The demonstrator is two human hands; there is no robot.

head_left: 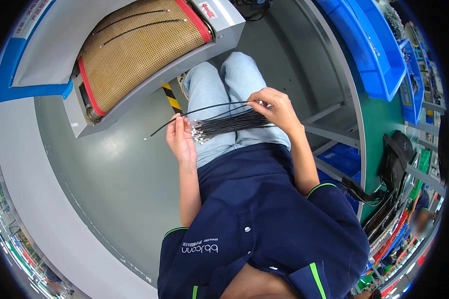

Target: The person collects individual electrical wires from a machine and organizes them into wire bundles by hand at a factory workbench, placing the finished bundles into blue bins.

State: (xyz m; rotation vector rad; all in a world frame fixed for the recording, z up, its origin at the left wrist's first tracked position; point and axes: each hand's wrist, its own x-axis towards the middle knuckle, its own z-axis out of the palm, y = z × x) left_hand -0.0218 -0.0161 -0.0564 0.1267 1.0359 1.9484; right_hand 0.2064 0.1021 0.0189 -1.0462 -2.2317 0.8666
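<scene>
The left hand [181,140] has its fingertips closed on a black cable [212,106], the cable's pale-tipped end sticking out past them to the left. The right hand [280,110] pinches the same cable farther along, so it spans the gap between the hands above the lap. Just below it, a bundle [239,124] of black cables lies across the jeans [202,87], white connectors toward the left hand. Beyond the knees, to the left, two cables [154,24] lie on a tan mesh belt [129,65]; blue bins [369,50] stand at the right
</scene>
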